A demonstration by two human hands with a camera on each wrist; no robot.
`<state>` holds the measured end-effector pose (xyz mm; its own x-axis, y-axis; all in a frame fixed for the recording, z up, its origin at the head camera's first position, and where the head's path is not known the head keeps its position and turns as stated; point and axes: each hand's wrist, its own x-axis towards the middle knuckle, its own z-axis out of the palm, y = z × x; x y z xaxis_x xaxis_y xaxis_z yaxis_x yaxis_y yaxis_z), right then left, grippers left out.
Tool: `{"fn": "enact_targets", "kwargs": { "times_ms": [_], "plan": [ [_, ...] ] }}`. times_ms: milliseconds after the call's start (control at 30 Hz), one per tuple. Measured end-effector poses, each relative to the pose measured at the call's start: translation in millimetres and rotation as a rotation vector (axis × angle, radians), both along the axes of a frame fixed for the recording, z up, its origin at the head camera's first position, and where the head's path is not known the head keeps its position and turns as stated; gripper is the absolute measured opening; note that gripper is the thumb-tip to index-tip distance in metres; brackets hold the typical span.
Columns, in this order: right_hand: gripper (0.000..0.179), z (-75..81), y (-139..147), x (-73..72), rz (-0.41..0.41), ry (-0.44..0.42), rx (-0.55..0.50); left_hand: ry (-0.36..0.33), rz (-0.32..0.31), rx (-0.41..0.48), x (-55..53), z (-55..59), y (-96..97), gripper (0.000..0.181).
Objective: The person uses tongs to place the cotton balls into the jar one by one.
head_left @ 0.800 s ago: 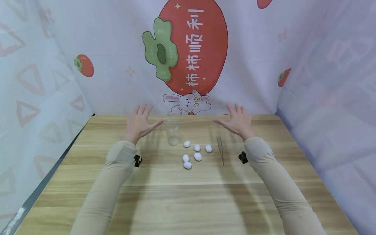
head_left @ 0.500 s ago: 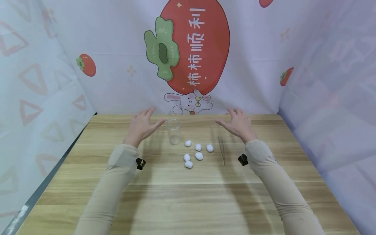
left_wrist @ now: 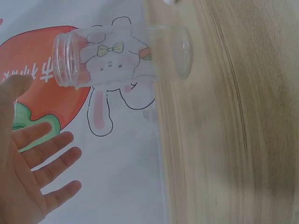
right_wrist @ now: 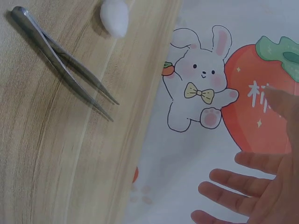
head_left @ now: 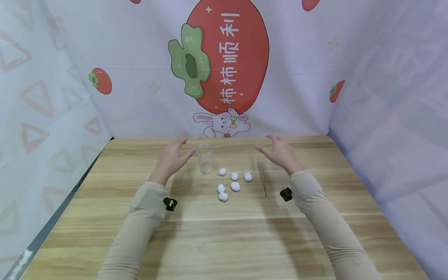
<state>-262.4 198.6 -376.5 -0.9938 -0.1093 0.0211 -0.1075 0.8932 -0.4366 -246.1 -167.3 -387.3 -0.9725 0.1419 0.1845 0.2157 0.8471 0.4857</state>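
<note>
My left hand (head_left: 171, 160) hovers above the table just left of a clear jar (head_left: 205, 158), its thumb toward the rim and its fingers spread. The jar (left_wrist: 124, 58) stands upright and lidless, with nothing visible inside. My right hand (head_left: 281, 154) is held over the table, fingers apart and holding nothing. Below and to its left lie metal tweezers (head_left: 262, 179), their tips pointing away from me in the right wrist view (right_wrist: 65, 65). Between jar and tweezers several white cotton balls (head_left: 235, 186) are scattered, two of them side by side at the front.
The wooden table (head_left: 217, 245) runs back to a white printed cloth (head_left: 140, 101) with a large red persimmon and a rabbit. Cloth walls also rise at left and right. Small black wrist cameras (head_left: 170, 204) hang at both wrists.
Both hands have lowered a little, and their raised fingers have tipped forward and drawn in. The jar, cotton balls and tweezers stay where they were; the view has shifted slightly.
</note>
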Motion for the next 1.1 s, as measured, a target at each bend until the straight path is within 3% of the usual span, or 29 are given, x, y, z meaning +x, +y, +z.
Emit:
{"fn": "enact_targets", "kwargs": {
  "times_ms": [367, 667, 867, 1100],
  "plan": [
    [0.066, -10.6, -1, 2.8, 0.007, -0.038, -0.133, -0.014, -0.031, 0.174, 4.0, -15.4, 2.7, 0.058],
    [0.072, -17.5, -2, 5.2, -0.01, -0.093, -0.167, -0.029, -0.042, 0.234, 3.8, -24.5, 7.9, 0.055],
    [0.066, -22.6, -3, 9.0, -0.009, -0.136, -0.225, -0.057, -0.037, 0.28, 3.9, -31.3, 9.9, 0.056],
    [0.063, -30.1, -4, 13.5, 0.008, -0.133, -0.238, -0.046, -0.05, 0.312, 5.0, -35.7, 13.4, 0.053]
  ]
}}
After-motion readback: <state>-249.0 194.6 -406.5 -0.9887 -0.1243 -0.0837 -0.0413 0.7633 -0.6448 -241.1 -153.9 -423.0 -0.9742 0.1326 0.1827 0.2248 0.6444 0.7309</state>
